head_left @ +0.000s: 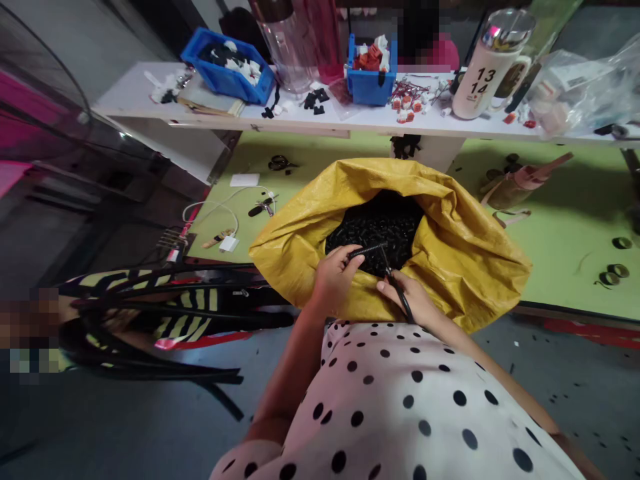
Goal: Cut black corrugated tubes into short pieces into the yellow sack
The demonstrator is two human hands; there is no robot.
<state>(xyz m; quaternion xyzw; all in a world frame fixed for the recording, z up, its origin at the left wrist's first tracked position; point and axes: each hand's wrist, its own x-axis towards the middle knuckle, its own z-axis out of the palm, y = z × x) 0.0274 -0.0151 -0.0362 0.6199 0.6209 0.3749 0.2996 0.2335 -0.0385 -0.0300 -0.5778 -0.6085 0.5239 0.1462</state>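
Between the fingers of my left hand [334,275] is a short black corrugated tube [367,251], its free end pointing right. My right hand [413,297] is closed around black-handled scissors [399,292]. The scissor blades point up and away from me, at the tube's far end; whether they touch it I cannot tell. Both hands are over the near rim of a yellow woven sack [470,240] with its mouth rolled wide. Inside the sack lies a mass of small black pieces [375,223].
The sack rests against a green-topped table [560,267]. Behind, a white shelf [320,121] carries blue bins [227,73] of connectors, a white mug [475,87] and plastic bags [565,93]. A charger [229,243] and scissors [280,163] lie left. Another person with long black tubes [165,373] is at left.
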